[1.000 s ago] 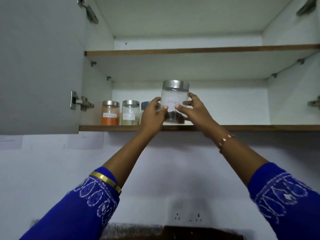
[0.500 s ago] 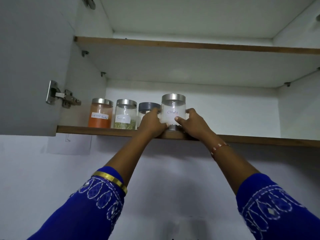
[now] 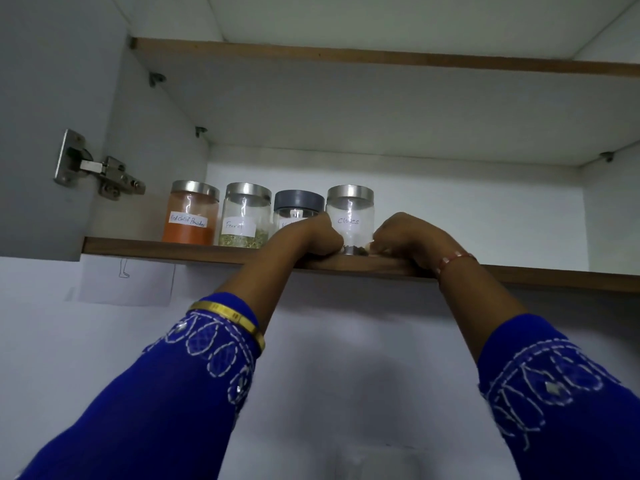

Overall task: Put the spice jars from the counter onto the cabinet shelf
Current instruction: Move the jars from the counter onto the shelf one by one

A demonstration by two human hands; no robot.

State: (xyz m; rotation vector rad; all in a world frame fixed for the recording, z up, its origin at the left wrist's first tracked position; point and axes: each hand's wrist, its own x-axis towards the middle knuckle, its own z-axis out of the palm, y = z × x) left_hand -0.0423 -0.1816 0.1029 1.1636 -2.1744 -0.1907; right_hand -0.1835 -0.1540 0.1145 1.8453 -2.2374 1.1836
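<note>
The glass cloves jar [image 3: 350,220], steel-lidded with a handwritten label, stands upright on the lower cabinet shelf [image 3: 173,249], fourth in a row. To its left stand a dark-lidded jar [image 3: 298,202], a fennel jar [image 3: 246,216] and a red chilli powder jar [image 3: 192,216]. My left hand [image 3: 308,237] and my right hand [image 3: 405,237] lie on the shelf's front edge. Their curled fingertips hold the base of the cloves jar from either side. My left hand hides the lower part of the dark-lidded jar.
The shelf stretches bare to the right of the cloves jar. An upper shelf [image 3: 381,58] runs above. The cabinet door [image 3: 41,133] hangs open at left with its hinge [image 3: 100,171]. A white wall lies below the cabinet.
The cloves jar came down from the air onto the shelf and went back beside the dark-lidded jar. Both hands slid down from its sides to its base.
</note>
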